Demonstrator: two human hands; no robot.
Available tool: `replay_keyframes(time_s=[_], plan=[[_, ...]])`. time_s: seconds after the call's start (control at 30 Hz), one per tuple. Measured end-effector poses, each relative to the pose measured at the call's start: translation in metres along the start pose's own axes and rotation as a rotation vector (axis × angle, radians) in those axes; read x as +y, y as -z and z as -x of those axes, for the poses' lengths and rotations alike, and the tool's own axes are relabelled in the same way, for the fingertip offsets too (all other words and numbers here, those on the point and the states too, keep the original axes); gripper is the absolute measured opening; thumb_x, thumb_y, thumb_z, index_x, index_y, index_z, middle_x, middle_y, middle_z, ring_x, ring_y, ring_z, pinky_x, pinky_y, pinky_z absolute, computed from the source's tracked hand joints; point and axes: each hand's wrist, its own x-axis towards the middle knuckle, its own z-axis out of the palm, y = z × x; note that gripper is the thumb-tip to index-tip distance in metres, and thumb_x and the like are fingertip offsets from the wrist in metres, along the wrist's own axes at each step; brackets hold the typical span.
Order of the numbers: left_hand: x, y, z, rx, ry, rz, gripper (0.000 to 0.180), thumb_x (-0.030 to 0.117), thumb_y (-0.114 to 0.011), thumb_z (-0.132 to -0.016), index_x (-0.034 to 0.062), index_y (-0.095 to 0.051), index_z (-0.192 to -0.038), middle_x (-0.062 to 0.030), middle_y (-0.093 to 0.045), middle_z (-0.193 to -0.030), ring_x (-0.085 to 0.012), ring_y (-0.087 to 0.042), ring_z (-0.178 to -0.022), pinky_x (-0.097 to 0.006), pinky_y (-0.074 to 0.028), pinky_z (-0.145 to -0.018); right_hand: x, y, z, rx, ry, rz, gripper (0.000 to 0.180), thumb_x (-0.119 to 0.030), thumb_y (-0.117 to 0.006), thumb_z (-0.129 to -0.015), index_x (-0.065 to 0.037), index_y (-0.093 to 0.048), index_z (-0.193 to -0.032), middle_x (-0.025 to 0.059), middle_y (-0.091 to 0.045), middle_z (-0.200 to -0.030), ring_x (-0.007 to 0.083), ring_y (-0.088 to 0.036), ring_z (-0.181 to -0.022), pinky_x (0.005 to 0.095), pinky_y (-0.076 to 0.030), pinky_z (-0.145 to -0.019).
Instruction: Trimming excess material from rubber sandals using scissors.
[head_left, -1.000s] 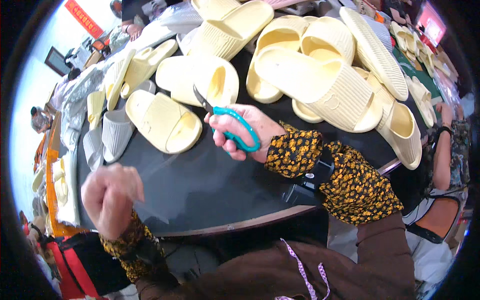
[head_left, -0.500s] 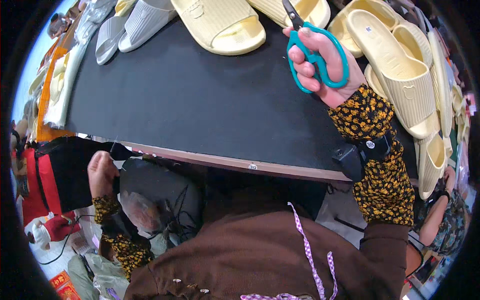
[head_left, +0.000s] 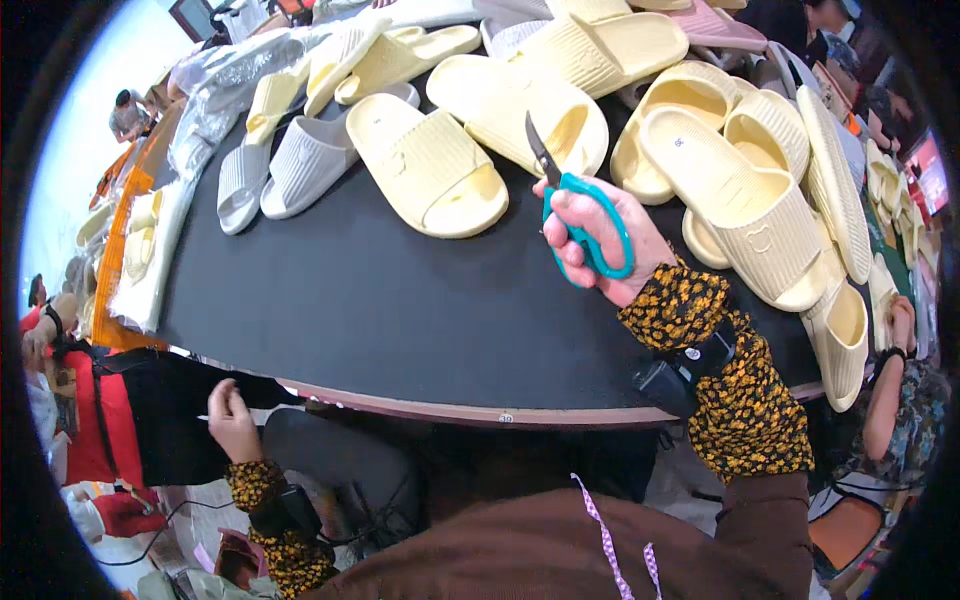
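Note:
Raised over the right part of the black table [head_left: 400,320], my right hand [head_left: 645,255] is wrapped around scissors with teal handles [head_left: 570,183]. Their dark blades point up and away, in front of a cream slipper [head_left: 480,90]. My left hand [head_left: 234,430] is off the table's near edge at the left, fingers curled with the tips together. A small pale bit shows by those fingertips, too small to name. Another cream slipper [head_left: 425,165] lies at the table's middle back, beside grey slippers [head_left: 310,160].
Cream slippers [head_left: 740,200] are heaped along the right side. Clear plastic bags [head_left: 200,130] lie at the far left near an orange edge [head_left: 115,290]. A dark seat [head_left: 340,460] stands below the table. Another person's arm [head_left: 885,400] shows at the right.
The view has tilted up, so more slippers at the back show. The scissors stay in my right hand, which appears lower and more to the left. My left hand remains beside the table edge.

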Motion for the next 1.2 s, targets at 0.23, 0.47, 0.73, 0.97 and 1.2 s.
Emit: replay_keyframes(time_s=[0.23,0.47,0.73,0.97,1.2], plan=[[0.199,-0.035,-0.065,-0.098,-0.461,0.221,0.017,-0.001,-0.052,-0.082,-0.0037,-0.058,-0.097,-0.0107,-0.059,-0.092,-0.0177,-0.057,-0.085,-0.026,-0.045,-0.076,0.001,0.002,-0.004,0.005,0.012,0.017,0.023,-0.022,-0.062,-0.083,-0.007,-0.054,-0.098,0.0021,-0.053,-0.064,0.0064,-0.049,-0.046,0.0199,-0.039,-0.035],[0.293,-0.114,-0.109,-0.390,-0.741,0.111,0.037,0.019,-0.059,-0.080,-0.0019,-0.053,-0.110,-0.0216,-0.056,-0.102,-0.0359,-0.054,-0.095,-0.039,-0.043,-0.084,0.002,-0.002,-0.001,-0.009,0.048,-0.009,0.028,-0.021,-0.062,-0.083,-0.005,-0.053,-0.104,0.0024,-0.054,-0.065,0.0065,-0.050,-0.045,0.0197,-0.039,-0.034],[0.330,-0.176,-0.152,-0.698,-0.639,0.174,0.054,0.024,-0.064,-0.077,-0.0015,-0.046,-0.121,-0.0142,-0.060,-0.086,-0.0201,-0.058,-0.075,-0.031,-0.046,-0.069,-0.003,0.000,0.001,-0.003,0.085,0.012,0.035,-0.022,-0.063,-0.081,-0.001,-0.051,-0.106,0.0032,-0.053,-0.065,0.0062,-0.049,-0.044,0.0188,-0.039,-0.033],[0.350,-0.187,-0.152,-1.360,-0.217,0.744,0.045,0.009,-0.056,-0.081,-0.0052,-0.047,-0.123,-0.0032,-0.061,-0.087,-0.0078,-0.057,-0.073,-0.022,-0.046,-0.064,-0.003,0.006,-0.002,-0.013,0.167,-0.049,0.043,-0.022,-0.065,-0.080,0.002,-0.048,-0.112,0.0039,-0.054,-0.066,0.0061,-0.049,-0.044,0.0187,-0.039,-0.034],[0.349,-0.178,-0.119,-1.353,0.058,0.978,0.031,0.006,-0.051,-0.084,-0.0087,-0.048,-0.111,-0.0134,-0.059,-0.100,-0.0171,-0.060,-0.090,-0.028,-0.049,-0.078,-0.003,0.009,-0.003,0.023,0.258,-0.012,0.039,-0.018,-0.063,-0.082,-0.002,-0.048,-0.114,0.0013,-0.055,-0.069,0.0044,-0.049,-0.046,0.0169,-0.039,-0.036]])
